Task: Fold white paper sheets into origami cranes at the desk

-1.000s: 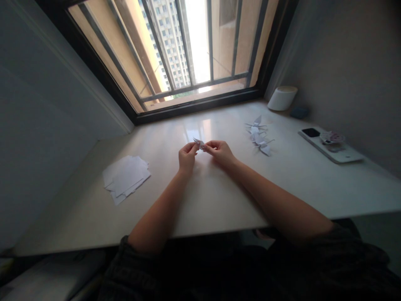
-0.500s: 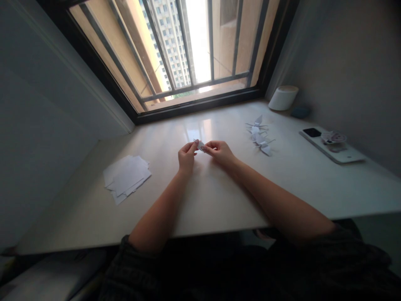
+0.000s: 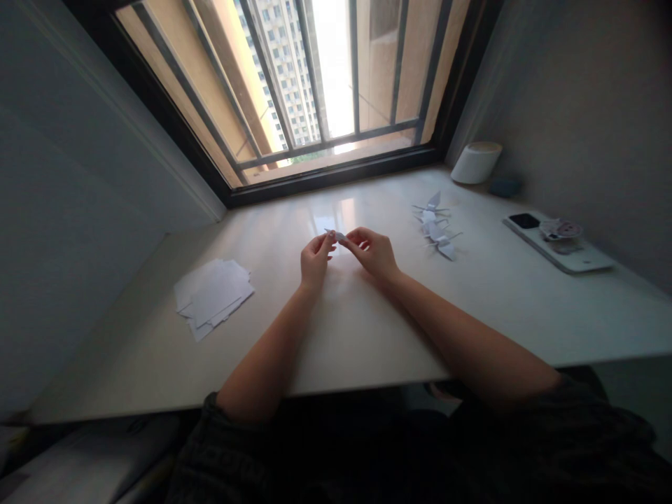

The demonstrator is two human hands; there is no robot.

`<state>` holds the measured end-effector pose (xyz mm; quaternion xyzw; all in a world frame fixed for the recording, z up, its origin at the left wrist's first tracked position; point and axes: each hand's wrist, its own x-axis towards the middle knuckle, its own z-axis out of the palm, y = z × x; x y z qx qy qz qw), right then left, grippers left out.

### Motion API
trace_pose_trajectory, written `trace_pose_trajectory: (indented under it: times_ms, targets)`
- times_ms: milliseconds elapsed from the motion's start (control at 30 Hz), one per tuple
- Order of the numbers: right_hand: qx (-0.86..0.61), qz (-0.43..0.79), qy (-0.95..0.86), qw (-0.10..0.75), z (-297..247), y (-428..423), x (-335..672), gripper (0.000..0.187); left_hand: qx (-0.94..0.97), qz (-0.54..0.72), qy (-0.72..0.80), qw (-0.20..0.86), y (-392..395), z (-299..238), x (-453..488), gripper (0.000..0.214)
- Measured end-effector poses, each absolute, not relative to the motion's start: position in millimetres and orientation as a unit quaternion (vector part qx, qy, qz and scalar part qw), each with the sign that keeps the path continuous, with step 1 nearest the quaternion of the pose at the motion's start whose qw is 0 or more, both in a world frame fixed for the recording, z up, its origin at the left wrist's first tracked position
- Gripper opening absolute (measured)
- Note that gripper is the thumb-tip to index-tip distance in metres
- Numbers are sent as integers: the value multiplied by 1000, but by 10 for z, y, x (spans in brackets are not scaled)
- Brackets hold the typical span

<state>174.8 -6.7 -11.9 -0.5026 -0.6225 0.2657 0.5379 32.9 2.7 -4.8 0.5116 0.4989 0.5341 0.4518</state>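
Paper piece [image 3: 339, 237]: small, white, folded; held up over the desk [image 3: 336, 343], right of the paper stack [image 3: 215, 292] and farther out than it.
Left hand [image 3: 315, 260]: right of stack, thumb and fingers pinching the piece's left part.
Right hand [image 3: 374, 253]: farther right of stack, thumb and index pinching the other end.
Paper cranes [image 3: 432, 229]: well right of stack, bunched together.
Grip: looks like fine fold work; I'd anchor with left, make small adjustments with right, pinch close to the crease.
Pressure: keep light, thin paper probably crumples; creases too small to read.
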Motion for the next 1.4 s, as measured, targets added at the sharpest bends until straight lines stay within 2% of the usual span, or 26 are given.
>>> trace_pose_trajectory:
  times_ms: [100, 233, 400, 533, 767, 1033, 1233, 1400]
  targets:
    - [-501, 173, -654, 540, -79, -89, 1780, 29, 528, 514, 510, 444, 9, -42, 341, 44]
    - [-485, 132, -684, 529, -99, -74, 1795, 19, 504, 522, 514, 457, 6, -48, 345, 44]
    - [-439, 163, -741, 482, -137, -89, 1756, 20, 446, 549, 491, 509, 65, -108, 315, 44]
    - [-414, 182, -764, 460, -127, -119, 1740, 23, 436, 574, 482, 498, 93, -133, 291, 39]
    - [-410, 187, -759, 470, -98, -87, 1803, 27, 452, 563, 499, 479, 70, -69, 290, 34]
    - [-421, 212, -739, 482, -93, -75, 1820, 12, 473, 558, 473, 491, 80, -96, 300, 33]
    - [-431, 231, -709, 508, -103, -65, 1812, 26, 499, 536, 479, 483, 59, -103, 313, 32]
    - [-419, 227, -714, 513, -106, -63, 1816, 27, 519, 530, 479, 469, 50, -109, 315, 30]
